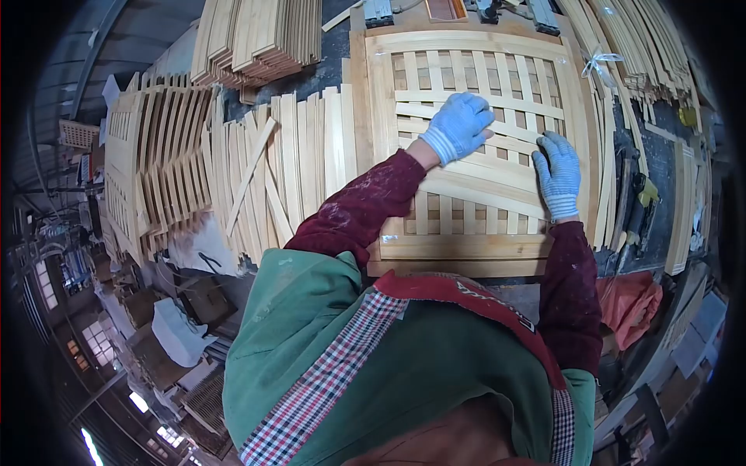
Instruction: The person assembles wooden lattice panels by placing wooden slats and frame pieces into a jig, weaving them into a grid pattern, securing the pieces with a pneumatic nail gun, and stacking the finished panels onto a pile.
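A wooden lattice panel (466, 242) lies flat in front of me, its pale upright slats crossed by several loose slats. My left hand (460, 126), in a light blue glove, bends its closed fingers over a wooden slat (505, 133) near the panel's middle; its fingertips are partly hidden. At the panel's right side is my right hand (559, 175), gloved too, with thumb and fingers apart beside the slat ends. Below the hands, wider strips (486, 190) lie slanted across the lattice.
Loose slats (291, 155) lie in a row left of the panel, beside stacked lattice pieces (167, 155). Bundled strips (260, 35) stand at the back left, more strips (645, 46) at the back right. Metal clamps (378, 12) sit behind the panel; a red cloth (631, 307) hangs at right.
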`<state>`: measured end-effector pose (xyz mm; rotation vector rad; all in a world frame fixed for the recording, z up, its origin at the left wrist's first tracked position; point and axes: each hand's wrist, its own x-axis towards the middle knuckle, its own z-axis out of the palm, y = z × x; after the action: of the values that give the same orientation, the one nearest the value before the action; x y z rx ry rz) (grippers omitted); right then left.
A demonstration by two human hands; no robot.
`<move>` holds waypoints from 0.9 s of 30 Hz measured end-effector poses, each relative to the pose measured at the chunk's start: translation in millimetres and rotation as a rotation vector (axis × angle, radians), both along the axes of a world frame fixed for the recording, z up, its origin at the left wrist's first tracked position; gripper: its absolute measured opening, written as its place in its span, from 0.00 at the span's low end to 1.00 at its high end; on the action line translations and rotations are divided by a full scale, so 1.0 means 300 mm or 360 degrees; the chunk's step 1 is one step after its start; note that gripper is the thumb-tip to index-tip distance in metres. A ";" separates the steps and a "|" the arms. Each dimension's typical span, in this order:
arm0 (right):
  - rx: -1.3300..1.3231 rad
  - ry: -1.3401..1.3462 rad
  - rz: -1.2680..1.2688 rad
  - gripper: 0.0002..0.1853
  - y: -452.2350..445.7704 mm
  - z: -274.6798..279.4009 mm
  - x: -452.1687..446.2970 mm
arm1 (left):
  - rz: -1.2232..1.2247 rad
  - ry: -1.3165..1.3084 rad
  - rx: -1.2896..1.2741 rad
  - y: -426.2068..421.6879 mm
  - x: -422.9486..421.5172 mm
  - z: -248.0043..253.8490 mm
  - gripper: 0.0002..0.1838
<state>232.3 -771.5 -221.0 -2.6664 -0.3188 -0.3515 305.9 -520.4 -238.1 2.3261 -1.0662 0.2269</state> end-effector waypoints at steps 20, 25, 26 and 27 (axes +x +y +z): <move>-0.0103 -0.0047 0.0214 0.17 -0.058 -0.006 -0.008 | 0.0632 -0.0003 0.0084 0.075 -0.102 0.018 0.18; -0.0121 -0.0090 0.0213 0.16 -0.043 -0.009 -0.014 | 0.0659 -0.0032 0.0212 0.062 -0.162 0.001 0.29; -0.0065 -0.0036 0.0194 0.16 -0.036 -0.007 -0.011 | 0.0653 -0.0010 0.0248 0.054 -0.166 -0.004 0.30; -0.0046 -0.0049 0.0197 0.16 -0.027 0.010 -0.016 | 0.0649 0.0007 0.0271 0.054 -0.164 -0.005 0.32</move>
<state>227.4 -779.5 -217.9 -2.6560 -0.4991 -0.3518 256.8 -504.1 -239.6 2.6818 -0.6182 0.2940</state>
